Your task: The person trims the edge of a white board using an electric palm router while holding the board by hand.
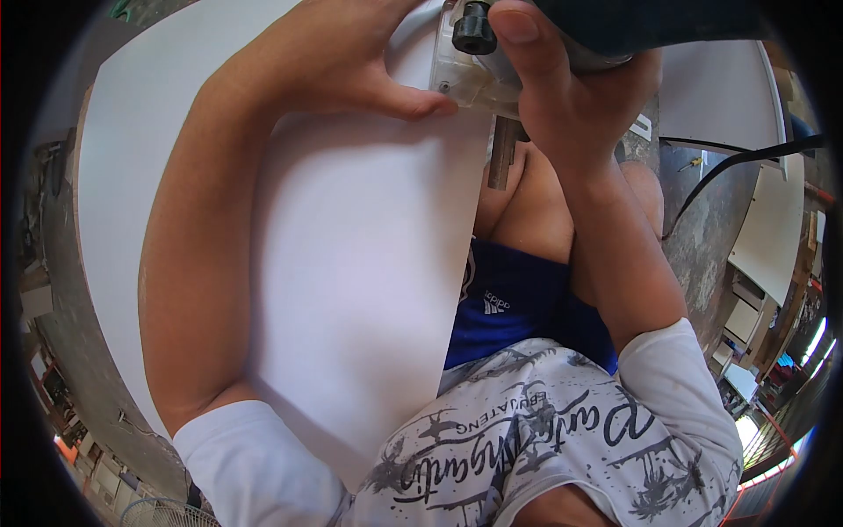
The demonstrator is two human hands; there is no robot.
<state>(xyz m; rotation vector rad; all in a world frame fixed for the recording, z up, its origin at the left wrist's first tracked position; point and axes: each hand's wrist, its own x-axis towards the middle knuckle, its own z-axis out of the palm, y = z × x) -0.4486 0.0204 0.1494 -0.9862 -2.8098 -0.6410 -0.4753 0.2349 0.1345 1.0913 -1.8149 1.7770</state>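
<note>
At the top of the head view, my right hand (584, 97) is wrapped round a dark-bodied trim router (676, 22), its thumb beside a black knob (474, 31). The router's clear plastic base (479, 88) sits at the edge of a large white board (369, 237). My left hand (369, 66) lies over the board with its thumb stretched out, the tip at the base's near corner. The other left fingers are cut off by the frame's top. The router's bit is hidden.
A black cord (738, 162) runs off to the right. Under the board's edge shows a metal bar (503, 154). A small screwdriver (692, 164) lies on the right, near more white panels (768, 228). A fan (167, 512) stands at lower left.
</note>
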